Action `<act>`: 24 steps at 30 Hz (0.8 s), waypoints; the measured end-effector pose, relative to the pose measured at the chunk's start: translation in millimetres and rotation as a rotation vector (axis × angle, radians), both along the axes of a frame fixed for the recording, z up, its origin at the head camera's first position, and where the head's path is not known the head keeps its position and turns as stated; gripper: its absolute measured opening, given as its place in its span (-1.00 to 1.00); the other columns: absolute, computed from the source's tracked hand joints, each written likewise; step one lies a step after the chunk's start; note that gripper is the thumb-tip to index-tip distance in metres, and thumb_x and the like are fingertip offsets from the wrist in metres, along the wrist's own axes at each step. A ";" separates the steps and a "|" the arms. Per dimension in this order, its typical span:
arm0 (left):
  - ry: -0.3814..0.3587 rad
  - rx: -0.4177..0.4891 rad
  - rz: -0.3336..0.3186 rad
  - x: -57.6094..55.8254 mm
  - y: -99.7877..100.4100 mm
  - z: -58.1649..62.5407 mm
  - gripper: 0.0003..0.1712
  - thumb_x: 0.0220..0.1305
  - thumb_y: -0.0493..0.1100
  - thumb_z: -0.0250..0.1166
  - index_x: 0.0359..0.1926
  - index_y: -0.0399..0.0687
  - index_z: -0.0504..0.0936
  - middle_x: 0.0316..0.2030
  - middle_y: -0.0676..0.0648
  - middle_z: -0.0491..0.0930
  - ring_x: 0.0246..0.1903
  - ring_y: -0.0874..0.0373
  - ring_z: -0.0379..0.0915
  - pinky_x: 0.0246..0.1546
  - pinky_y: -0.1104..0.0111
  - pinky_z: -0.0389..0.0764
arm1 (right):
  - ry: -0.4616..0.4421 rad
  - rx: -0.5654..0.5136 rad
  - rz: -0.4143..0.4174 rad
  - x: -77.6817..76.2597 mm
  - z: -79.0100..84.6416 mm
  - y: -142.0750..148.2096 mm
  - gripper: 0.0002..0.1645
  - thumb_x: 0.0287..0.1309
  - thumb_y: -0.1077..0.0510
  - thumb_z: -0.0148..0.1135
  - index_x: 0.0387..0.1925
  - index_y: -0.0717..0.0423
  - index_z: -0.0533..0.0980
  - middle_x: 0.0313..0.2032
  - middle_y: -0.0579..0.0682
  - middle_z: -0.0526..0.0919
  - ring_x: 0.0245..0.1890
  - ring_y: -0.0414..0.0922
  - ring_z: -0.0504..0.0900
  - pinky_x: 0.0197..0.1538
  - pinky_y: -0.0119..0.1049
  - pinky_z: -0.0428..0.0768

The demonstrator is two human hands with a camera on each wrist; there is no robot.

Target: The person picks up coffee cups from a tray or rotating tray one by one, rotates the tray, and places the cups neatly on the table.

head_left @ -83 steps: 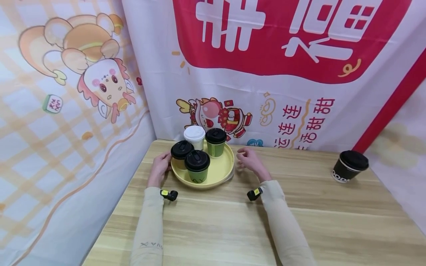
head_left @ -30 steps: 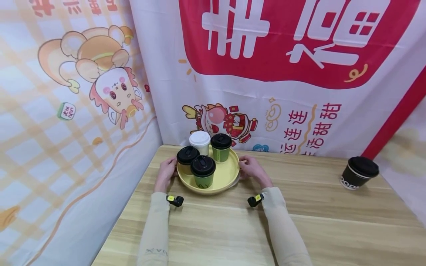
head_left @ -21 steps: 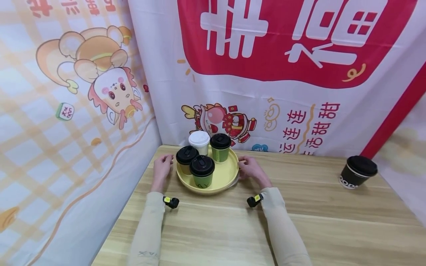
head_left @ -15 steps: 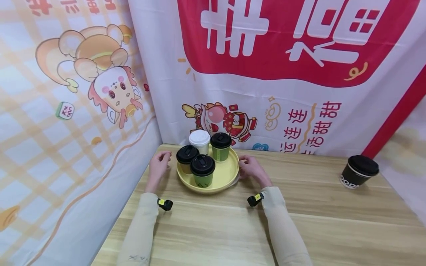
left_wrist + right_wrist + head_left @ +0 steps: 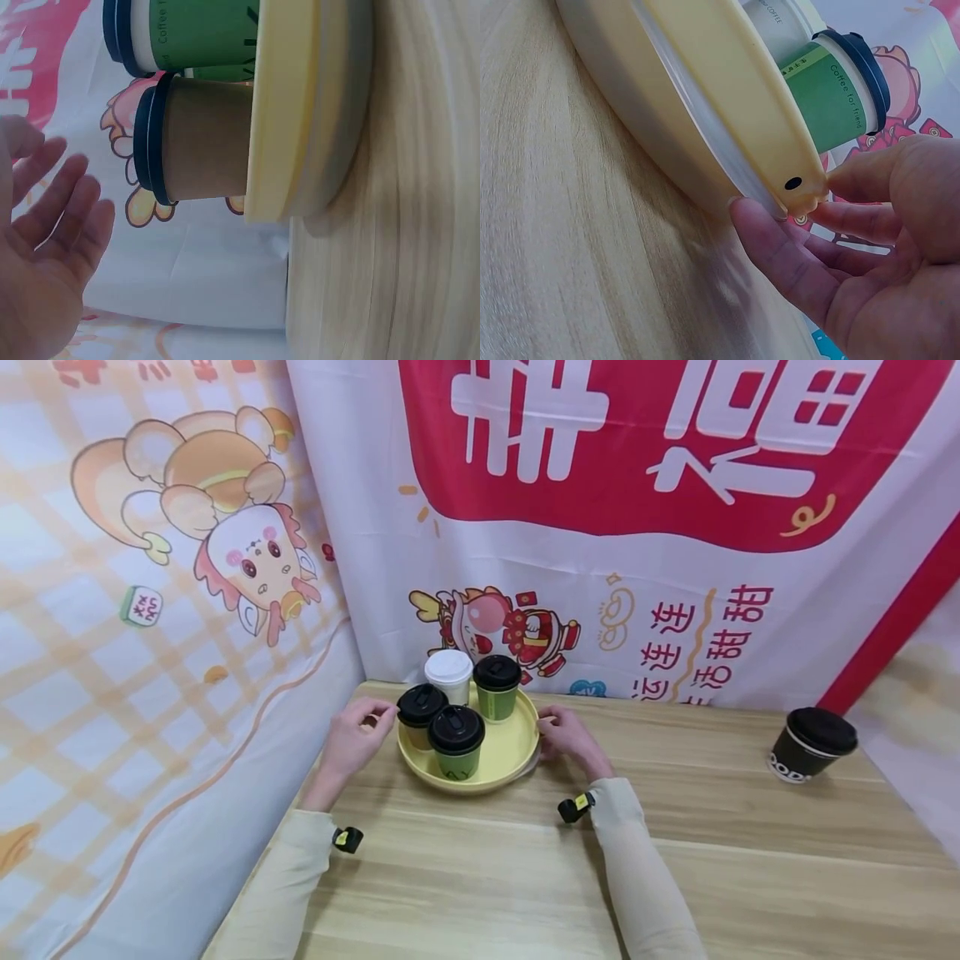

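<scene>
A round yellow tray point(image 5: 501, 756) on the table holds several lidded paper coffee cups: a white cup point(image 5: 448, 667) behind, a green cup point(image 5: 498, 703) at the back right, another green cup point(image 5: 457, 765) in front, and a brown cup point(image 5: 416, 735) with a black lid at left. My left hand point(image 5: 358, 739) hovers beside the brown cup's lid, fingers loosely bent. A gap separates that hand point(image 5: 56, 255) from the lid in the left wrist view. On the tray's right side, my right hand point(image 5: 567, 742) pinches the edge; the right wrist view shows thumb and fingers point(image 5: 784, 259) at the rim.
A black lidded cup point(image 5: 798, 753) stands apart near the table's right end. The wooden table point(image 5: 465, 877) meets a printed cloth backdrop point(image 5: 675, 560) behind the tray and another patterned cloth point(image 5: 150, 710) at left.
My right hand has come in to the tray's right edge. The left hand has let go of the tray's left side, moved away, then risen toward the brown cup's lid.
</scene>
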State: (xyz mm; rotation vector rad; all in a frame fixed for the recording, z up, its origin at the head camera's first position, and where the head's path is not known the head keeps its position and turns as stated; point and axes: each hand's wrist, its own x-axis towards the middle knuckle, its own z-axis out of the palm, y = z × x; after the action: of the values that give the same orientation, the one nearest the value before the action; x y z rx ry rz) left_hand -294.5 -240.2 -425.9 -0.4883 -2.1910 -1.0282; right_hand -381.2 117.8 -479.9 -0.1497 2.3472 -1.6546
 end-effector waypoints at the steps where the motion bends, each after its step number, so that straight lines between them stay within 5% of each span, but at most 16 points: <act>1: 0.000 -0.023 -0.023 0.7 0.9 0.2 -0.93 0.17 -0.21 0.26 -0.36 -0.10 0.66 -0.44 0.02 0.61 -0.45 0.29 0.47 -0.44 0.56 0.51 | -0.001 -0.006 0.000 -0.1 0.6 -0.1 -0.62 0.26 0.20 -0.03 0.08 0.25 0.37 -0.30 0.24 0.56 -0.56 -0.01 0.62 -0.36 0.01 0.63; 9: -0.081 -0.198 -0.127 4.3 8.7 -4.5 -0.95 0.13 -0.23 0.30 -0.34 -0.08 0.64 -0.42 0.02 0.60 -0.42 0.24 0.47 -0.47 0.31 0.59 | -0.032 -0.044 -0.008 -2.4 0.4 -0.1 -0.62 0.26 0.21 -0.03 0.09 0.25 0.35 -0.22 0.31 0.54 -0.55 -0.05 0.63 -0.35 -0.03 0.64; 17: -0.158 -0.374 -0.147 5.8 13.9 -14.7 -0.88 0.06 -0.18 0.37 -0.33 -0.03 0.63 -0.38 0.05 0.59 -0.34 0.17 0.51 -0.30 0.32 0.59 | -0.019 -0.028 0.003 -3.0 -1.0 1.2 -0.62 0.25 0.19 -0.02 0.07 0.24 0.36 -0.28 0.25 0.57 -0.56 -0.03 0.63 -0.33 0.01 0.63; 24: -0.139 -0.498 -0.156 9.3 17.1 -22.0 -0.79 0.00 -0.08 0.42 -0.34 -0.03 0.64 -0.37 0.05 0.61 -0.35 0.20 0.47 -0.26 0.30 0.52 | -0.006 -0.035 0.019 -3.9 -3.9 0.4 -0.61 0.21 0.23 -0.03 0.07 0.27 0.38 -0.30 0.23 0.58 -0.59 -0.07 0.60 -0.39 -0.04 0.64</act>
State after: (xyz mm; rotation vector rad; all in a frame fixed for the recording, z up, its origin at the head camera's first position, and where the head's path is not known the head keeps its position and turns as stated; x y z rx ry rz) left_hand -285.2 -223.1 -447.9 -0.8425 -2.5718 -0.5946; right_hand -385.1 118.1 -483.8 -0.1728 2.3061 -1.6862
